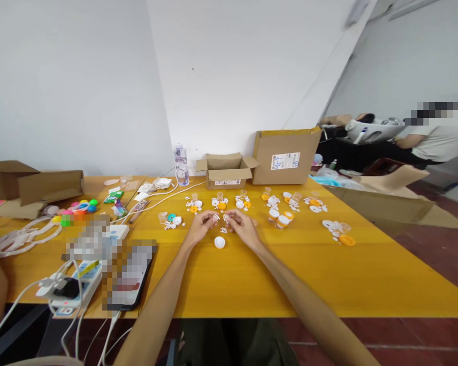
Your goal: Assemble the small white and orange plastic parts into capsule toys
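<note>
Both my hands meet over the middle of the yellow table (328, 274). My left hand (201, 226) pinches a small white plastic piece (216, 217) at its fingertips. My right hand (242, 226) pinches another small white piece (226, 218) right beside it. A tiny white part (223, 230) lies between my hands, and a round white cap (220, 242) rests on the table just below them. Beyond my fingers lie rows of small groups of white, orange and clear plastic parts (275, 203).
Two open cardboard boxes (226, 172) (286, 155) and a water bottle (181, 163) stand at the table's far edge. Left lie a power strip (76, 287), cables, a phone (132, 277) and colourful balls (78, 207). Another person sits far right (435, 137).
</note>
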### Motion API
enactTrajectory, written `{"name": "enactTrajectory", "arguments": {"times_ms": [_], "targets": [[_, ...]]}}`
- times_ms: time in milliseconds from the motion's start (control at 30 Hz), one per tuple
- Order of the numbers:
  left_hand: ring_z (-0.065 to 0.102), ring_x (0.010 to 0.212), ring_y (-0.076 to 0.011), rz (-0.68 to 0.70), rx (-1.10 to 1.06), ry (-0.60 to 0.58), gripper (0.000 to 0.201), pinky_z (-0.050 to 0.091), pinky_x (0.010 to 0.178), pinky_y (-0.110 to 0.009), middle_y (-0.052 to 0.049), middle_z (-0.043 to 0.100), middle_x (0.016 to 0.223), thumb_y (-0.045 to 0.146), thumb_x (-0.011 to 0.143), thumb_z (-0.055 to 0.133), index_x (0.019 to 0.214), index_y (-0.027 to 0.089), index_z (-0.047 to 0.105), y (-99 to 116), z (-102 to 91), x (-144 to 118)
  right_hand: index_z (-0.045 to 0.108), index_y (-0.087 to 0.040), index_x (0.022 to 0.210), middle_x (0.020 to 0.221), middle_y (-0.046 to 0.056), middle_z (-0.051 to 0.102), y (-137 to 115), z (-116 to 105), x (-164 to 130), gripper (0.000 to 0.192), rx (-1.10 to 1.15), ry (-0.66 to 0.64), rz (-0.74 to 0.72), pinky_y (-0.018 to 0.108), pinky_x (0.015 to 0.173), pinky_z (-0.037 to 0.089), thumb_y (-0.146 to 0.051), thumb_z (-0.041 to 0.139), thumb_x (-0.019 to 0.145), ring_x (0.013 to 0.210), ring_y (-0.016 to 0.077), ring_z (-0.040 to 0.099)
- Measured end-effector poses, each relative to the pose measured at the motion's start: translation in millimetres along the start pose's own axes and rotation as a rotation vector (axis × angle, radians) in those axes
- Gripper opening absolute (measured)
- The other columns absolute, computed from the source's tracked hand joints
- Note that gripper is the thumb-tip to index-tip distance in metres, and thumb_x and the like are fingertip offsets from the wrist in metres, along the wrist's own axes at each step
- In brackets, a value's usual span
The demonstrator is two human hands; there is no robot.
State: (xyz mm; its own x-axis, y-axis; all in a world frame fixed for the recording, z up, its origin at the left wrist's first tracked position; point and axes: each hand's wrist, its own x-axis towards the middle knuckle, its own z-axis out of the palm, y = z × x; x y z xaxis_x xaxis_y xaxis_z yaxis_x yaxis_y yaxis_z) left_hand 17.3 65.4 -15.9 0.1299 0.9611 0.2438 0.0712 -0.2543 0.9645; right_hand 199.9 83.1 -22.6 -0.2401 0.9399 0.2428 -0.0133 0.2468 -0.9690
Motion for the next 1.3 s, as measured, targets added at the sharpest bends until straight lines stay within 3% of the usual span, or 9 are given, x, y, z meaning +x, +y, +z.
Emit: {"name": "enactTrajectory", "arguments": {"times_ms": [267, 500, 833, 1300], "targets": [[0.064, 0.074, -0.0180, 0.028, 0.043, 0.005, 0.035, 0.050, 0.068, -0.029, -0.006, 0.076, 0.087, 0.048, 0.079, 0.073, 0.096, 0.018, 0.076, 2, 2.3, -1, 0.071, -0.023, 0.091, 0.081, 0.003, 0.075, 3, 10, -3, 0.038, 0.043, -0.038, 0.004, 0.031, 0.059, 0.060, -0.056, 0.071, 0.074, 0.062, 0.0178, 0.069], [0.069, 0.089, -0.0217, 0.073, 0.080, 0.022, 0.030, 0.054, 0.081, -0.032, -0.008, 0.078, 0.098, 0.045, 0.080, 0.073, 0.094, 0.019, 0.078, 2, 4.6, -6, 0.063, -0.023, 0.085, 0.078, 0.002, 0.071, 10, 13, -2, 0.041, 0.108, -0.031, 0.014, 0.033, 0.062, 0.061, -0.060, 0.075, 0.070, 0.064, 0.0179, 0.068], [0.060, 0.062, -0.0149, 0.019, 0.081, 0.066, 0.033, 0.049, 0.061, -0.027, -0.005, 0.076, 0.081, 0.046, 0.078, 0.074, 0.094, 0.017, 0.078, 3, 4.2, -7, 0.070, -0.022, 0.085, 0.077, 0.003, 0.073, 9, 18, -5, 0.041, 0.147, -0.003, 0.004, 0.034, 0.065, 0.060, -0.060, 0.075, 0.070, 0.067, 0.0193, 0.068], [0.067, 0.074, -0.0185, 0.015, 0.068, 0.084, 0.031, 0.053, 0.067, -0.028, -0.005, 0.076, 0.082, 0.044, 0.077, 0.075, 0.092, 0.017, 0.076, 3, 7.4, -8, 0.076, -0.023, 0.090, 0.090, 0.006, 0.078, 4, 13, -12, 0.036, 0.174, -0.022, 0.052, 0.039, 0.079, 0.060, -0.051, 0.080, 0.068, 0.082, 0.0229, 0.072]]}}
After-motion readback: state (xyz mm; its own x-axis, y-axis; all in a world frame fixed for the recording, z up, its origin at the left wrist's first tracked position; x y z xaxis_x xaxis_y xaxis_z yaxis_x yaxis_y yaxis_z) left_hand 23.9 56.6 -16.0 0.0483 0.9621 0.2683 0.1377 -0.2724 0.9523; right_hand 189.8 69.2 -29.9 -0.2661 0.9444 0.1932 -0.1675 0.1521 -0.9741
